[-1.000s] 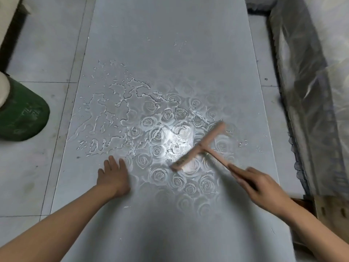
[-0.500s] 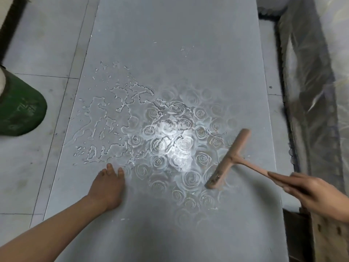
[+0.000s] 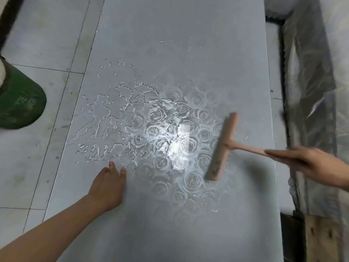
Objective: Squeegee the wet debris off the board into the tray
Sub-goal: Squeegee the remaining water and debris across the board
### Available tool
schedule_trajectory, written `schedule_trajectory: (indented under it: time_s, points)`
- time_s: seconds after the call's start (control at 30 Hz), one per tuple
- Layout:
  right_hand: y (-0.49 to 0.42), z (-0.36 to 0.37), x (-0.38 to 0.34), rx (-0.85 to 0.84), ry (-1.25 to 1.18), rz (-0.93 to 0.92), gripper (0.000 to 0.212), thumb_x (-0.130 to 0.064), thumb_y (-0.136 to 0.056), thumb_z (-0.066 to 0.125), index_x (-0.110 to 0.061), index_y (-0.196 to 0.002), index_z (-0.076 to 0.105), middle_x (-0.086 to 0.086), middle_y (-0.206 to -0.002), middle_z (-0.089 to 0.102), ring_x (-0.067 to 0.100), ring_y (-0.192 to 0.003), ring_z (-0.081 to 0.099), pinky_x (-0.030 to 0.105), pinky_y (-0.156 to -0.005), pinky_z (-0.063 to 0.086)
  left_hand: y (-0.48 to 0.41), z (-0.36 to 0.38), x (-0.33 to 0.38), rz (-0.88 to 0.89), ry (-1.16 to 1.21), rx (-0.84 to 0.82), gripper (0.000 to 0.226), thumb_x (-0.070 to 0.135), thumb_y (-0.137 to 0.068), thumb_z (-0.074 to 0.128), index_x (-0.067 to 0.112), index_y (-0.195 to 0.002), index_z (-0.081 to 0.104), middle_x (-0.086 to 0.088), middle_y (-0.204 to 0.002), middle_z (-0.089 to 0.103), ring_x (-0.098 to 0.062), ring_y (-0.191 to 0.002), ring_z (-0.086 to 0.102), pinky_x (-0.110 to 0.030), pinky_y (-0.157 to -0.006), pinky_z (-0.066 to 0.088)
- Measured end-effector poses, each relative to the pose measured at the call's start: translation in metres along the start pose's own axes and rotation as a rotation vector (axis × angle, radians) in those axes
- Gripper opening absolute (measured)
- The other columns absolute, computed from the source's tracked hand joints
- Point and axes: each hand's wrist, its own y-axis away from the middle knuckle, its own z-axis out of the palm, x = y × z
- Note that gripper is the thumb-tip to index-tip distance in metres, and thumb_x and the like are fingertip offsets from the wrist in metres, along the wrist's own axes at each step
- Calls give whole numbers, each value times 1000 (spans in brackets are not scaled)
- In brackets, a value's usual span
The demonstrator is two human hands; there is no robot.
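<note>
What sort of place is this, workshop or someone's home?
Likely a workshop or craft work area, though it's hard to be sure: a big grey board lies wet over a tiled floor, a plastic-lined tray runs along its right edge, and a green container stands at the left.

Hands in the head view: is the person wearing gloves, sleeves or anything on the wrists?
No. The left hand and right hand are bare, forearms too, to the frame edge: no gloves, sleeves or wristwear visible. The right is motion-blurred.

Bright glare on wet board (image 3: 188, 44), motion-blurred right hand (image 3: 317, 167), soft shadows
</note>
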Motion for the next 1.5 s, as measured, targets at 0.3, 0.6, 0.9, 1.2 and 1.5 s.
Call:
schedule_trajectory:
  time_s: [0.3,0.6,0.9,1.2,1.5]
  points:
    - [-57,67,-101,51,39,-126,45,-34,-101,36,-60,-136,26,-8,-92,47,17,-87,54,34,-71,46,0,-1,3,4,-25,-48,74,20,-87,43,8,-151,6,-37,-151,6,-37,-134,36,-34,-110,29]
    - [100,74,-9,-1,2,239,51,-35,-97,44,-58,-138,25,-10,-89,46,12,-88,54,32,-72,45,1,-9,3,-60,93,-115,74,26,-90,42,13,-152,3,-31,-154,-1,-38,-138,28,-33,-109,32]
    - [35,117,-47,87,-140,119,44,-38,-100,34,-56,-139,29,-5,-93,46,23,-99,57,36,-77,45,12,-20,40,-259,206,-77,60,17,-93,33,3,-148,12,-32,-153,-5,-40,-144,12,-42,-118,17]
    - [93,68,83,123,47,71,41,-48,-98,26,-64,-135,24,-12,-85,43,12,-88,55,26,-58,34,24,-43,158,-170,265,16,61,13,-95,32,3,-150,6,-22,-157,-5,-32,-147,4,-43,-119,13]
    - [-31,67,12,128,54,-201,48,-36,-99,33,-65,-135,22,1,-90,46,28,-89,57,35,-64,39,12,-42,179,-228,302,-18,57,16,-89,42,12,-144,25,-9,-154,17,-21,-139,29,-40,-112,26]
